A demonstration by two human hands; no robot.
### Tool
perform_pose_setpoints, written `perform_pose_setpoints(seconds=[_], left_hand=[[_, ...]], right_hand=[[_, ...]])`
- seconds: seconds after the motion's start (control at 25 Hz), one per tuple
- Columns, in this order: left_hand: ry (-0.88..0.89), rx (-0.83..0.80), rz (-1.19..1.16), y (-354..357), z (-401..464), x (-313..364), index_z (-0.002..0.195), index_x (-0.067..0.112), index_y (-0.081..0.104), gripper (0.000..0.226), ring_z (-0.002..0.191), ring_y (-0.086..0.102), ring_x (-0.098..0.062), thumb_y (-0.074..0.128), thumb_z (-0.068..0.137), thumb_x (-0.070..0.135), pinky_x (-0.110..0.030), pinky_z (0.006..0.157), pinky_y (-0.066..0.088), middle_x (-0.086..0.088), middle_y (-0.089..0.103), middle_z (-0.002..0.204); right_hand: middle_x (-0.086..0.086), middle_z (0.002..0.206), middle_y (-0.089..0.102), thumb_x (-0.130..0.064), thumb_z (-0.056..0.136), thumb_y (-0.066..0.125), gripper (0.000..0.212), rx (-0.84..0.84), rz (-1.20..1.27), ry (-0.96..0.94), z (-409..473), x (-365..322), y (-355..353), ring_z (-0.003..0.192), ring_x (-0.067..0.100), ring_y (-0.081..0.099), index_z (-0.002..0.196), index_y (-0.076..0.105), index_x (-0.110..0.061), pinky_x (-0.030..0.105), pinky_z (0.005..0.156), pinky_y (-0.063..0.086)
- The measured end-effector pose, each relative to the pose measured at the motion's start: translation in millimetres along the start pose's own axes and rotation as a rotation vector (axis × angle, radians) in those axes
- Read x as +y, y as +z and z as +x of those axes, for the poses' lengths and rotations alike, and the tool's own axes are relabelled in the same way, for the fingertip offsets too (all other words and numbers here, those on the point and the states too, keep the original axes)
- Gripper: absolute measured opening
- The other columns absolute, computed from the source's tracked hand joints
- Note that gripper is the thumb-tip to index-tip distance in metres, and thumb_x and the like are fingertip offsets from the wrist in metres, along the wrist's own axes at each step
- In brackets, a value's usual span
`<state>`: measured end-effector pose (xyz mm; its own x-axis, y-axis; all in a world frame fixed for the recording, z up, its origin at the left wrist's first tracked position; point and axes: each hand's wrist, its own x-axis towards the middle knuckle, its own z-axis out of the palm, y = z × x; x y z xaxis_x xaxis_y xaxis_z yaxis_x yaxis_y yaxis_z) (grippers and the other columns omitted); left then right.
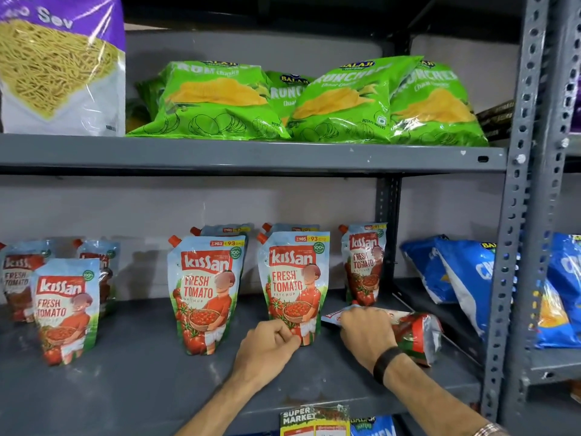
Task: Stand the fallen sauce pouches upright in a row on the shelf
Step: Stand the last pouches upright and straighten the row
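Several ketchup pouches stand upright on the grey lower shelf (141,366): one at the front left (64,306), one in the middle (202,291), one right of it (294,278), and one at the back right (363,262). More stand behind them. One fallen pouch (415,335) lies on its side at the right, spout end pointing left. My right hand (366,333) is closed over the fallen pouch's middle. My left hand (267,347) pinches the bottom corner of the upright pouch right of the middle one.
Green chip bags (217,102) and a large sev bag (59,67) fill the upper shelf. Blue chip bags (465,278) lean at the lower shelf's right end, close behind the fallen pouch. A grey slotted upright (515,215) bounds the right side.
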<state>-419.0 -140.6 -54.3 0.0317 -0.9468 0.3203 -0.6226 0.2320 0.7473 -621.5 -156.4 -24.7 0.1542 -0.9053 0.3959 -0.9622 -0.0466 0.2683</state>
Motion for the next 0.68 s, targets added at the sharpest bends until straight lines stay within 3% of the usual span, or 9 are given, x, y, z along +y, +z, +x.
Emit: perform_pose_setpoints(seconds=[0.24,0.4,0.48,0.56,0.68], left_hand=[[0.079,-0.132,0.046,12,-6,17,0.075,0.021,0.071,0.022,0.048,0.053,0.003,0.069,0.082,0.042,-0.022,0.064,0.045,0.020,0.056,0.044],[0.091,-0.198,0.032,34,-5,33,0.083,0.023,0.074,0.012,0.054,0.056,0.002,0.065,0.084,0.030,-0.024,0.072,0.055,0.021,0.058,0.046],[0.100,-0.223,0.012,47,2,45,0.088,0.023,0.075,0.014,0.063,0.062,-0.003,0.062,0.087,0.023,-0.028,0.076,0.058,0.016,0.067,0.059],[0.077,-0.255,-0.058,62,11,60,0.100,0.022,0.075,0.017,0.082,0.072,-0.011,0.060,0.092,0.023,-0.032,0.084,0.060,0.006,0.078,0.085],[-0.007,-0.273,-0.162,83,25,80,0.122,0.020,0.069,0.031,0.111,0.067,-0.016,0.055,0.097,0.033,-0.030,0.097,0.053,0.002,0.074,0.118]], right_hand=[[0.008,0.104,0.074,-0.023,0.096,0.048,0.020,0.118,0.140,0.214,10,45,-21,0.095,0.032,0.072,0.101,0.067,-0.016,0.039,0.077,0.052],[0.008,0.096,0.075,-0.033,0.096,0.050,0.020,0.244,0.376,0.356,14,80,-19,0.084,0.030,0.072,0.094,0.064,-0.017,0.042,0.072,0.058],[0.006,0.088,0.075,-0.033,0.096,0.051,0.021,0.281,0.511,0.413,15,93,-15,0.077,0.026,0.072,0.088,0.064,-0.019,0.043,0.067,0.060],[0.003,0.080,0.075,-0.031,0.096,0.054,0.020,0.320,0.719,0.474,15,106,-16,0.068,0.021,0.073,0.083,0.066,-0.022,0.045,0.061,0.062],[0.005,0.076,0.077,-0.023,0.098,0.057,0.022,0.394,1.114,0.510,14,123,-26,0.067,0.021,0.075,0.079,0.069,-0.018,0.050,0.065,0.064]])
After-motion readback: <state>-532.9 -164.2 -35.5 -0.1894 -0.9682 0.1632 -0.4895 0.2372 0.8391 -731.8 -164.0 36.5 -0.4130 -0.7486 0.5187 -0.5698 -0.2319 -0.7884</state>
